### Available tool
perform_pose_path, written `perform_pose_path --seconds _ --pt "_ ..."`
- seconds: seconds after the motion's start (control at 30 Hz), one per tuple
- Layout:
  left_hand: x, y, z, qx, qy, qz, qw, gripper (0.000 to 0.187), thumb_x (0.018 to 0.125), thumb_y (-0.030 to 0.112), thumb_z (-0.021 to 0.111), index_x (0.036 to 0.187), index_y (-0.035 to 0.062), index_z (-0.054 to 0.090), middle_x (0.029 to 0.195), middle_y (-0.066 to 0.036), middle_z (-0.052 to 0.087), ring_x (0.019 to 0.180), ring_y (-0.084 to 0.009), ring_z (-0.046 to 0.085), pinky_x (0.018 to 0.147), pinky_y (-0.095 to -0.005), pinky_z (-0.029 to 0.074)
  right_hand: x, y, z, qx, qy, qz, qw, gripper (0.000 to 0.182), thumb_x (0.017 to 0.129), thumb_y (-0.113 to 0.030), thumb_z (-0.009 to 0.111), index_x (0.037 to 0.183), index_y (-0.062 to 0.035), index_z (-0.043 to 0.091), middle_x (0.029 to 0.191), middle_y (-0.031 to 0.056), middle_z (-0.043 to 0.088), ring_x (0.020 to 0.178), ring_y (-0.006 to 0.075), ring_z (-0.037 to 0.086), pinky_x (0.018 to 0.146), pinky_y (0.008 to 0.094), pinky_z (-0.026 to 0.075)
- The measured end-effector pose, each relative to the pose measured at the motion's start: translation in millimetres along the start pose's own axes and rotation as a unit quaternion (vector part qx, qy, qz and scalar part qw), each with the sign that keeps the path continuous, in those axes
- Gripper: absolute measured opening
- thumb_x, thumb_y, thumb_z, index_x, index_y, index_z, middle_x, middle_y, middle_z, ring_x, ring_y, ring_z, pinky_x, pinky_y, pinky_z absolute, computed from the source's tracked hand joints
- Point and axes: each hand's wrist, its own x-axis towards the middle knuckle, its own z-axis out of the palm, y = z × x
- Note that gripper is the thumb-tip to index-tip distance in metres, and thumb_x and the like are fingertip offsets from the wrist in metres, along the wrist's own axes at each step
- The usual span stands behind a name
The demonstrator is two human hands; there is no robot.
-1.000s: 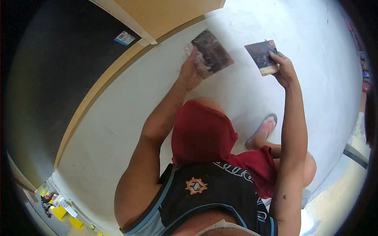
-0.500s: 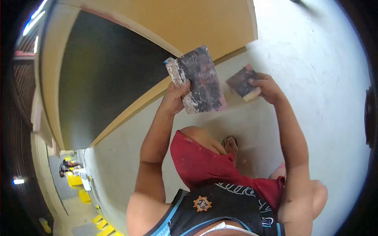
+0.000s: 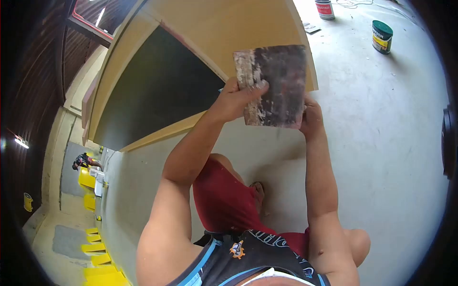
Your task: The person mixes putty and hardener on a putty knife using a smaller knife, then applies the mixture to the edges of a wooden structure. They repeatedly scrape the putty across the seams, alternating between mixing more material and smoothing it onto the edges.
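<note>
My left hand (image 3: 241, 100) grips a flat rectangular board (image 3: 284, 81), its thumb across the front face. The board is dark and smeared, with a crust of whitish, putty-like residue along its left side. At the board's lower right corner is my right hand (image 3: 312, 117), closed, its fingers partly hidden behind the board. The small dark scraper plate seen in it earlier is now out of sight behind the board. Both hands are raised in front of a beige panel (image 3: 229, 28) with a dark inset (image 3: 162, 90).
A green-lidded bucket (image 3: 382, 39) and a red-labelled can (image 3: 325, 9) stand on the pale floor (image 3: 362, 133) at upper right. Far left, another person (image 3: 83, 161) is near yellow chairs (image 3: 87, 178). My bent leg and foot (image 3: 257, 193) are below the hands.
The board has moved right and slightly up, and turned more upright. My right hand has come in against its right side, hiding the scraper. The view has shifted, bringing the bucket and can into sight.
</note>
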Motion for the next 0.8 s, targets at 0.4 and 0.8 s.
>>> perform_pose_path --seconds 0.4,0.8 --pt "-16.3 3.8 -34.5 -0.213 -0.109 0.235 0.942 0.031 0.088 0.025 0.042 0.108 0.0063 0.057 0.073 -0.003 0.065 0.074 -0.0175 0.060 0.109 -0.0561 0.011 -19.1 14.1 74.0 -0.032 0.015 -0.029 0.999 0.031 0.084 -0.013 0.057 0.111 0.0006 0.051 0.098 0.0077 0.061 0.086 0.0171 0.061 0.073 0.0297 0.052" --pt "-15.7 -35.8 -70.6 -0.209 -0.038 0.135 0.968 0.052 0.076 0.024 0.057 0.119 -0.0016 0.044 0.100 -0.010 0.060 0.085 -0.0210 0.059 0.093 -0.0407 0.040 -10.7 31.3 77.8 -0.194 0.041 -0.070 0.978 0.027 0.084 -0.011 0.057 0.105 0.0041 0.054 0.092 0.0103 0.063 0.080 0.0198 0.063 0.073 0.0327 0.053"
